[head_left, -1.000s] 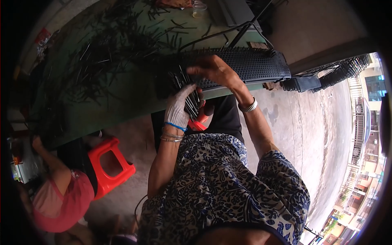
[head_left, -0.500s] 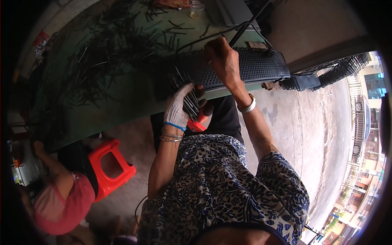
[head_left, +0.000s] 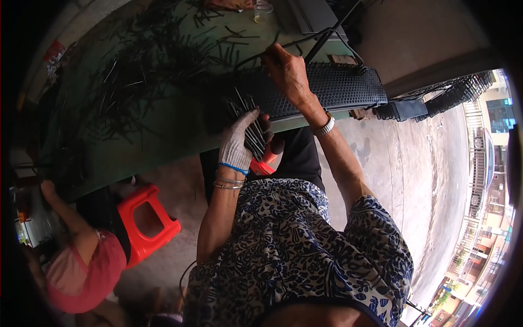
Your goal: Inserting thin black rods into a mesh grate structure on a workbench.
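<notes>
My left hand (head_left: 239,136), in a white knitted glove with a blue cuff, is closed around a bundle of thin dark rods (head_left: 254,136) at the table's near edge. The rods stick out above and below the fist. My bare right hand (head_left: 287,71) hovers over the far left part of a black tray (head_left: 343,87) covered in rows of small round holes. Its fingers are pinched together; whatever they hold, if anything, is too small to make out. The tray lies along the right end of the green table (head_left: 136,152).
Many loose dark rods (head_left: 147,65) lie heaped across the table's left and middle. A clear plastic cup (head_left: 262,12) stands at the back. A black metal bar and cable (head_left: 321,41) cross behind the tray. At left are a red stool (head_left: 147,223) and a person in pink (head_left: 87,272).
My right hand has moved a little to the left and away from me over the tray. My left hand stays in place with the rods. The person's arm at left has shifted slightly.
</notes>
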Tool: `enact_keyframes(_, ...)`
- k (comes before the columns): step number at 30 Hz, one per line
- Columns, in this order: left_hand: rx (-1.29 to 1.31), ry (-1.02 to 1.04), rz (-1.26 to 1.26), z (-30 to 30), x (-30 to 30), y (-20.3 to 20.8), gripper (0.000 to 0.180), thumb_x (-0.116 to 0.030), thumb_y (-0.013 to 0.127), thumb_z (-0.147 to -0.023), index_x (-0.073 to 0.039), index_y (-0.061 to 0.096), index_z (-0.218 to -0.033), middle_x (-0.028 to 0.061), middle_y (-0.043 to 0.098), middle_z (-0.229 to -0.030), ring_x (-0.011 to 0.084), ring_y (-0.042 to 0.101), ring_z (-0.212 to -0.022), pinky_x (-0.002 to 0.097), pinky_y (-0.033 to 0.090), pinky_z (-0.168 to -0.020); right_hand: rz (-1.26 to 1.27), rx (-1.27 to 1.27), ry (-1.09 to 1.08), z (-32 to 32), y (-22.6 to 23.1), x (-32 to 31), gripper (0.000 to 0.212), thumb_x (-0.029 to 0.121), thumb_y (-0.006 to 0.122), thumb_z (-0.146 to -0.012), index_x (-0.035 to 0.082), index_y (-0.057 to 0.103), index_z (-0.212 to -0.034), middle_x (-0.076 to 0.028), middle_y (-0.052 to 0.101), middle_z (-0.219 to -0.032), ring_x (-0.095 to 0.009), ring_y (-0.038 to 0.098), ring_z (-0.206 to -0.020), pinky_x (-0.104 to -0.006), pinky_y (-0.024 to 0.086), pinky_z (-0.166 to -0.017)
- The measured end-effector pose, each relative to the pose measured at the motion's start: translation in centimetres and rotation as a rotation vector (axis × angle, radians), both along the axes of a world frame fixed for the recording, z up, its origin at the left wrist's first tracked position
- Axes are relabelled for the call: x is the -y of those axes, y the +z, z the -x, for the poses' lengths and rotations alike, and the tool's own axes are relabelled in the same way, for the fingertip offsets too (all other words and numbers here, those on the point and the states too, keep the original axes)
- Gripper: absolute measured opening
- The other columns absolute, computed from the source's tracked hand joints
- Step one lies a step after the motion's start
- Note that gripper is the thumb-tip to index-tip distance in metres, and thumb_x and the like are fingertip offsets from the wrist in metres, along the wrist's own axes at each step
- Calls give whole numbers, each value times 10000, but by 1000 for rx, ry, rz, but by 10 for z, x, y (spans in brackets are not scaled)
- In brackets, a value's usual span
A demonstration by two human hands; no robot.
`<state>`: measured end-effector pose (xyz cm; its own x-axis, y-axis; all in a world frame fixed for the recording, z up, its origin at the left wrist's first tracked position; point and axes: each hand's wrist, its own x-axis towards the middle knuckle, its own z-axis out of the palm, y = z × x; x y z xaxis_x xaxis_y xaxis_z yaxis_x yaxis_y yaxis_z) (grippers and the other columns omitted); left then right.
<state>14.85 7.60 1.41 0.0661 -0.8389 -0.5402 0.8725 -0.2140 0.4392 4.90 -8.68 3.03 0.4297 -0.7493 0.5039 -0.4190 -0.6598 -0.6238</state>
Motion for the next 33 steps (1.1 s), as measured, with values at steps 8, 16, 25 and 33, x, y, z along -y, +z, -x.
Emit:
enact_keyframes(8, 6, -58, 4, 0, 1, -1, 160, -171, 626, -886, -67, 638, -1007, 73, 673, -839, 199, 667, -697, 312, 563, -603, 114, -449, -140, -9, -14, 1, 180, 276, 604, -857, 178, 670, -991, -164, 571, -1050, -340, 633, -770, -426, 518, -657)
enact_keyframes(16, 57, -9, 7, 2, -2, 2, 164, -173, 650, -856, -19, 642, -910, 82, 658, -783, 184, 646, -641, 291, 551, -510, -481, -232, 278, 22, 21, -33, 227, 236, 659, -863, 34, 641, -965, -87, 645, -820, -164, 616, -699, -298, 474, -575)
enact_keyframes(25, 35, -33, 3, 8, 10, -1, 183, -183, 641, -859, -13, 663, -923, 78, 677, -817, 181, 660, -673, 290, 552, -532, -880, 46, 463, 32, 23, -39, 165, 83, 617, -844, -40, 621, -955, -74, 638, -745, -125, 613, -630, -257, 492, -587)
enact_keyframes(33, 7, -5, 16, 3, 9, 8, 169, -157, 644, -845, -1, 661, -907, 89, 669, -792, 185, 654, -667, 290, 550, -527, -938, 197, 423, 36, 24, -40, 154, 96, 612, -880, -41, 588, -946, -95, 628, -778, -177, 650, -664, -268, 515, -619)
